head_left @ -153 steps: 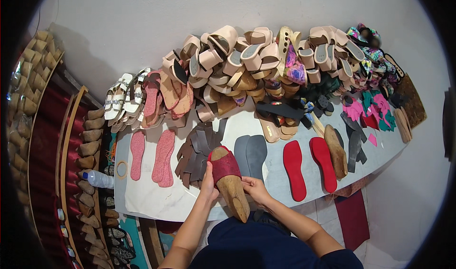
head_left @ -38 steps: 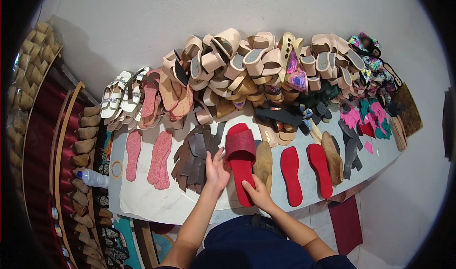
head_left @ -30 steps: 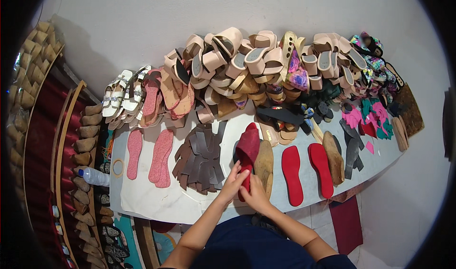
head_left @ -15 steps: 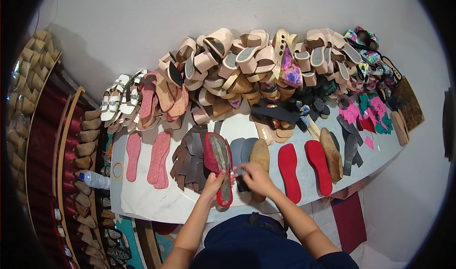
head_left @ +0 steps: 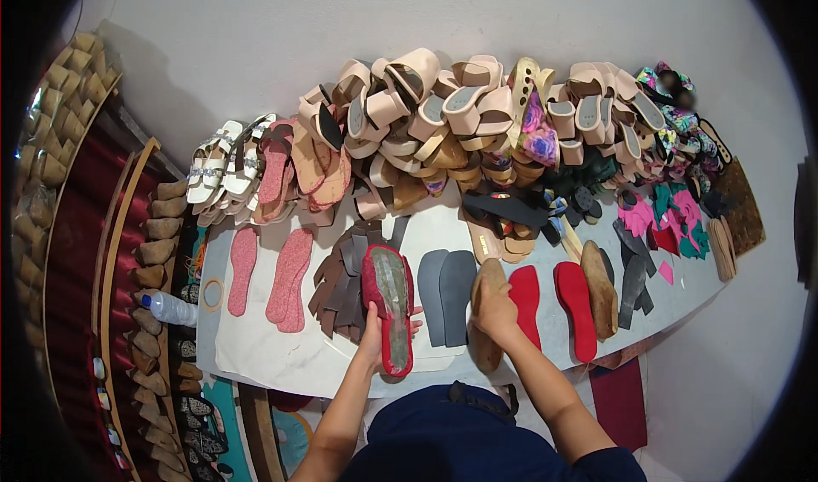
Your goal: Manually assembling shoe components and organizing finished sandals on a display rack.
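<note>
My left hand (head_left: 375, 335) grips a red sandal (head_left: 388, 306), turned sole-up so its grey glued underside shows, over the white table (head_left: 281, 364). My right hand (head_left: 493, 309) rests on a tan wooden shoe last (head_left: 486, 320) lying on the table just right of a pair of grey insoles (head_left: 449, 283). A fan of dark brown leather strips (head_left: 341, 279) lies left of the red sandal. A pair of red insoles (head_left: 554, 303) lies right of my right hand.
A heap of beige sandals (head_left: 443, 116) lines the wall. White sandals (head_left: 217, 163) and pink insoles (head_left: 271, 269) lie at the left, with a plastic bottle (head_left: 169, 306) and racks of wooden lasts (head_left: 153, 252). Green and pink offcuts (head_left: 669, 218) lie at the right.
The red sandal has been flipped sole-up and moved left into my left hand alone. My right hand has let go of it and moved right onto the tan last.
</note>
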`<state>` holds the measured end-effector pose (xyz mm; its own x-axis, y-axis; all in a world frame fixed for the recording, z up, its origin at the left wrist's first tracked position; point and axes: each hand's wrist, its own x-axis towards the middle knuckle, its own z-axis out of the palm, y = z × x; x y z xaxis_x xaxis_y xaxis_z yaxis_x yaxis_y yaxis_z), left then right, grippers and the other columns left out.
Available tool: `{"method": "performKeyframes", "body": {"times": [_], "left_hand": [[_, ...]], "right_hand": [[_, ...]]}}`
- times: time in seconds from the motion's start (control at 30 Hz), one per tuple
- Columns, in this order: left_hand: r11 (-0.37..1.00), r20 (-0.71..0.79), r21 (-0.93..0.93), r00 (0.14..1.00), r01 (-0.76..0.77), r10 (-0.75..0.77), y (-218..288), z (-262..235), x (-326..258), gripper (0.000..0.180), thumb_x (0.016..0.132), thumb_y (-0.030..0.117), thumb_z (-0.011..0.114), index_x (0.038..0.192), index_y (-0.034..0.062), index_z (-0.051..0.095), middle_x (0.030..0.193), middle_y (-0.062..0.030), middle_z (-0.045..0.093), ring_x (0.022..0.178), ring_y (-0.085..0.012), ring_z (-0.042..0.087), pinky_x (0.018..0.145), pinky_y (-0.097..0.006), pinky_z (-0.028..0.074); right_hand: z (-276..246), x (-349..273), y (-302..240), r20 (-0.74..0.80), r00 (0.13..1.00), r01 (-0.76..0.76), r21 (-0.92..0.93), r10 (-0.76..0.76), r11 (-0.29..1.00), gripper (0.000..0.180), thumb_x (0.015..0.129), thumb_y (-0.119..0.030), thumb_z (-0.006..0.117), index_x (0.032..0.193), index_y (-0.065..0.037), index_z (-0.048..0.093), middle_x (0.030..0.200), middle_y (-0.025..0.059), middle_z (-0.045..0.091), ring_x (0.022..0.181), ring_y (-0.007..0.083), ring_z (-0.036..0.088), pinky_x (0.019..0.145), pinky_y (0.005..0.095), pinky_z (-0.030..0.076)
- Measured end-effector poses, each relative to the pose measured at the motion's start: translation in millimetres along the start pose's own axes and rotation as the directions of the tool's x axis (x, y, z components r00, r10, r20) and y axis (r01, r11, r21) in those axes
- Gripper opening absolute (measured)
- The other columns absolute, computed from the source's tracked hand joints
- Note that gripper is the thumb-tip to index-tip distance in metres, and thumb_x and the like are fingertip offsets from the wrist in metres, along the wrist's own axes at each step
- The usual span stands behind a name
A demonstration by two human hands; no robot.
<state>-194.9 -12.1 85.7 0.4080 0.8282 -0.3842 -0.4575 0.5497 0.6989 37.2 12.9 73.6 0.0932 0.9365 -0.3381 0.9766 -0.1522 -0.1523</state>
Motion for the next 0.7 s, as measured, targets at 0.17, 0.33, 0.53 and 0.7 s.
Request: {"method": "performKeyframes", "body": {"times": [0.17,0.33,0.53,0.7], "left_hand": [[1.000,-0.081,0.015,0.996,-0.020,0.021,-4,-11,-4,0.085,0.078,0.068,0.008,0.125,0.0011,0.034,0.113,-0.0140,0.051,0.088,-0.0206,0.056,0.077,-0.034,0.046],[1.000,-0.079,-0.013,0.997,-0.022,0.021,-7,-8,0,0.082,0.080,0.065,0.009,0.125,0.0004,0.033,0.112,-0.0161,0.051,0.085,-0.0212,0.056,0.076,-0.033,0.046],[0.999,-0.069,-0.035,0.997,-0.026,0.023,-10,-7,4,0.080,0.082,0.064,0.011,0.125,-0.0001,0.032,0.113,-0.0170,0.051,0.085,-0.0217,0.056,0.077,-0.034,0.046],[1.000,-0.050,-0.021,0.999,-0.023,0.022,-8,-6,4,0.080,0.082,0.064,0.011,0.124,-0.0012,0.032,0.113,-0.0169,0.050,0.087,-0.0218,0.056,0.078,-0.034,0.046]], "right_hand": [[-19,3,16,-0.061,0.994,-0.093,-0.088,0.088,0.992,0.078,0.060,-0.027,0.070,0.125,-0.007,0.030,0.112,0.0232,0.037,0.086,0.0354,0.053,0.068,0.0391,0.048],[11,17,12,-0.425,0.867,0.184,-0.214,-0.261,0.959,0.076,0.062,-0.031,0.070,0.123,-0.002,0.034,0.109,0.0222,0.042,0.096,0.0358,0.046,0.078,0.0399,0.043],[12,7,-37,-0.266,0.957,0.172,0.181,-0.120,0.968,0.078,0.062,-0.032,0.069,0.124,-0.002,0.032,0.112,0.0262,0.038,0.099,0.0396,0.042,0.083,0.0423,0.040],[11,23,-13,-0.294,0.955,0.188,0.499,-0.039,0.846,0.059,0.061,-0.015,0.063,0.115,-0.001,0.042,0.115,0.0271,0.036,0.100,0.0395,0.043,0.082,0.0406,0.041]]}}
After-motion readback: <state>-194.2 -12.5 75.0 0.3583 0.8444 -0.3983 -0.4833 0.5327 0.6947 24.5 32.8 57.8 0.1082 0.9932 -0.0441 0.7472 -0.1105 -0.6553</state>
